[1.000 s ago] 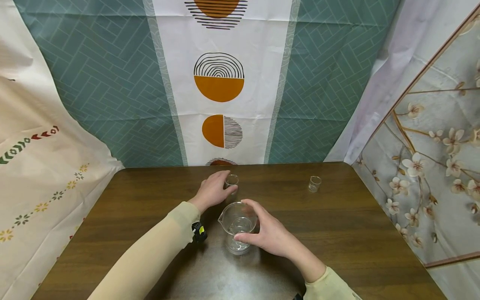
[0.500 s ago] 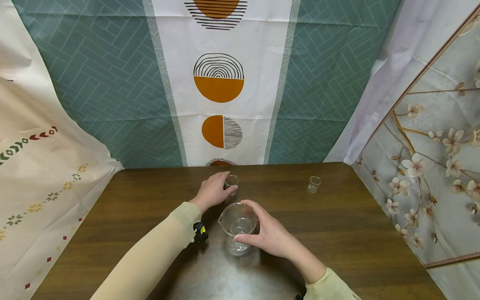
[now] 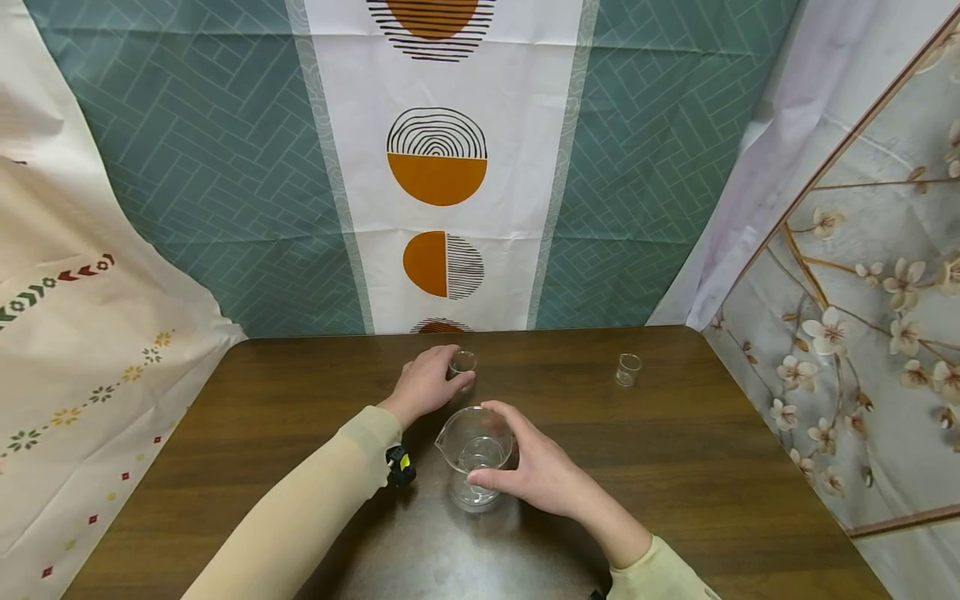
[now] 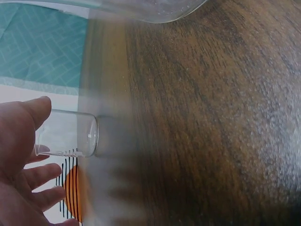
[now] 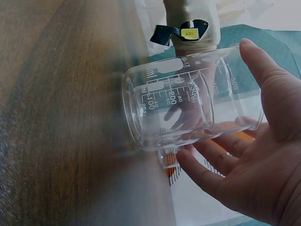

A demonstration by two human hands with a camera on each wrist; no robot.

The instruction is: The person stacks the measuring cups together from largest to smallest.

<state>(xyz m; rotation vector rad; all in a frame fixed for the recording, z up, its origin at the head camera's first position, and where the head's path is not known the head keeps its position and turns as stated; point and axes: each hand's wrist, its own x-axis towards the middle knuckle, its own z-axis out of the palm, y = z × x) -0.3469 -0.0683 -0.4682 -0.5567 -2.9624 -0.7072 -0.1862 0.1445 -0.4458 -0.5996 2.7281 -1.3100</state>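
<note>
At the back middle of the table, my left hand (image 3: 426,383) holds a small glass beaker (image 3: 466,362), thumb on one side and fingers on the other near its rim. The left wrist view shows this beaker (image 4: 70,134) upright on the wood. Closer to me, my right hand (image 3: 546,468) has thumb and fingers round the upper part of a large spouted glass beaker (image 3: 459,450), which stands on the table. A smaller graduated beaker (image 5: 207,106) sits inside the large one, as the right wrist view shows through printed markings. Both beakers there look clear.
Another small beaker (image 3: 628,369) stands alone at the back right of the brown wooden table (image 3: 697,467). A patterned green and white cloth (image 3: 637,208) hangs behind the table's back edge. A floral panel (image 3: 862,350) borders the right side, a cream cloth (image 3: 127,317) the left.
Both hands stay where they were on their beakers. Only the head view has shifted very slightly.
</note>
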